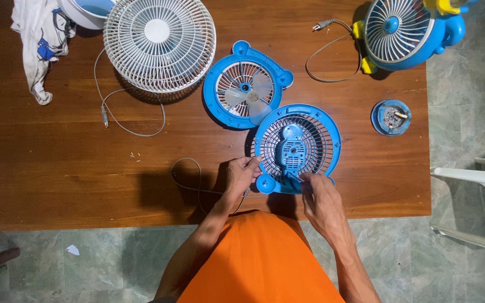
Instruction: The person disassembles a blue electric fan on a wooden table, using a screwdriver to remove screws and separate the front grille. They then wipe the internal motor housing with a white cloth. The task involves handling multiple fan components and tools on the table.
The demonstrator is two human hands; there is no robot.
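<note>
Head view, looking straight down on a brown wooden table (57,168). Left hand (241,174) curled at the near left rim of a blue fan rear grille (318,140), fingers closed on the edge beside a thin grey cord (189,168) that loops off to the left. Right hand (318,196) at the grille's near edge, fingertips bunched together down on the blue motor housing (290,148); whether it pinches a small part there, cannot tell. Grille lies flat at the near middle of the table, just in front of the person's orange-clad lap. Touching its far left side: a blue front frame (245,92) with pale blades. Farther left, a white fan cage (159,42) with its cord, a crumpled white cloth (37,39) beyond it. Far right corner: an assembled blue and yellow fan (405,33) with plug lead. A small blue round cap (391,116) sits alone, right of the grille.
</note>
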